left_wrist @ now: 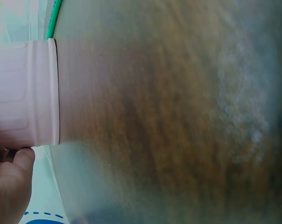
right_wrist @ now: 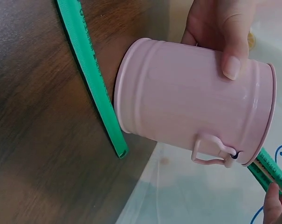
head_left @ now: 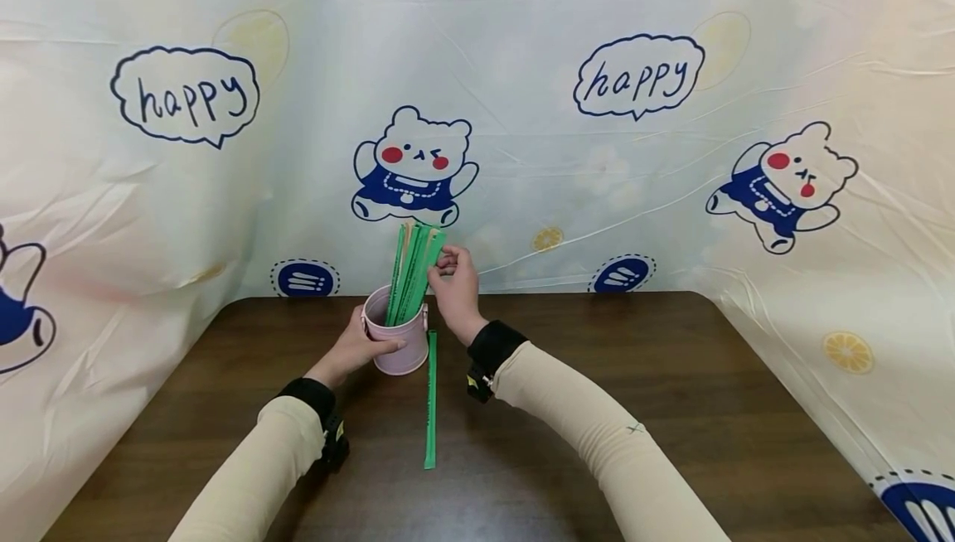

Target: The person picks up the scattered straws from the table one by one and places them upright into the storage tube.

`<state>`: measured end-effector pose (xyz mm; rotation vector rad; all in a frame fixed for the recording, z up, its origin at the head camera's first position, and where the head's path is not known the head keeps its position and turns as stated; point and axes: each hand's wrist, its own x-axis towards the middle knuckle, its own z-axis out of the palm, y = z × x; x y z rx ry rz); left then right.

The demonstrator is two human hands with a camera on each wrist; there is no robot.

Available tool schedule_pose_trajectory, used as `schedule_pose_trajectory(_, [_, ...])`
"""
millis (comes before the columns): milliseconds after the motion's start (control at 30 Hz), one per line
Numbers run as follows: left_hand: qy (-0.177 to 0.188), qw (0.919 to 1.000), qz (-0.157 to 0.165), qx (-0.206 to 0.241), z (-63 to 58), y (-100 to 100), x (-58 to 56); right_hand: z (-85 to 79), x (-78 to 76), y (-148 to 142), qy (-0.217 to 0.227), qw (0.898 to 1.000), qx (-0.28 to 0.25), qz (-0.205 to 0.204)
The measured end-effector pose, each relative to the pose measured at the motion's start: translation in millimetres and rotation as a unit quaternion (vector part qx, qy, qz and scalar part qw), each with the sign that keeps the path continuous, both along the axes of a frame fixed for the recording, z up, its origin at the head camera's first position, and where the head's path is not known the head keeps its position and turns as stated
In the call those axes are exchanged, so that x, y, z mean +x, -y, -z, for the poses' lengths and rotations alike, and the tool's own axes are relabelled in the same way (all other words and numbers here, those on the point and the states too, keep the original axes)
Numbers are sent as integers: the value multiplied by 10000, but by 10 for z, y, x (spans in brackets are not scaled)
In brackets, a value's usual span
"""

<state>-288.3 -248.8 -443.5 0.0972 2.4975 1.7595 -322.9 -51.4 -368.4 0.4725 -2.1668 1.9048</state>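
A small pink pail (head_left: pixel 400 353) stands upright near the back of the table. My left hand (head_left: pixel 352 350) grips it from the left, thumb across its front; in the right wrist view that thumb presses on the pail's side (right_wrist: pixel 187 88). Several long, thin green-wrapped sticks (head_left: pixel 412 277) lean in the pail, tops well above the rim. At their right edge my right hand (head_left: pixel 455 287) pinches a green stick with thumb and fingers. Another green stick (head_left: pixel 430 409), flat and printed with small dark letters, lies on the table just right of the pail, pointing towards me.
The dark wooden table (head_left: pixel 597 409) ends at the back against a hanging pale cloth (head_left: pixel 522 53) printed with bears and the word "happy". A small looped handle (right_wrist: pixel 213 149) sticks out from the pail's side. Black bands circle both wrists.
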Motion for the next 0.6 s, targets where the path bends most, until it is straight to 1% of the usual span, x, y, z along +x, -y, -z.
schedule_pose_trajectory(133, [-64,10000,-15,-56,-11,-9,13,62,-1,-32,35,10000,-85,-31])
schedule_pose_trajectory(267, [-112,9999,-20,-43,-20,-21,22,185,-8,-103,223,9997,-109,-47])
schedule_pose_trajectory(333, [-131,9999,-12,-2,-22,-19,18,256,-8,-150,356,9993,89,-45])
schedule_pose_trajectory(400, [-133,9999,-15,9,-20,-16,12,326,-5,-195,627,9970,439,-139])
schedule_pose_trajectory(467, [-136,9999,-9,7,-14,-13,7,403,-7,-227,927,9908,938,-306])
schedule_pose_trajectory(500, [-141,9999,4,1,-12,-12,5,440,-4,-237,1128,9854,1199,-430])
schedule_pose_trajectory(600, [-121,9999,19,-51,-8,-12,4,558,-6,-242,1638,9643,1927,-791])
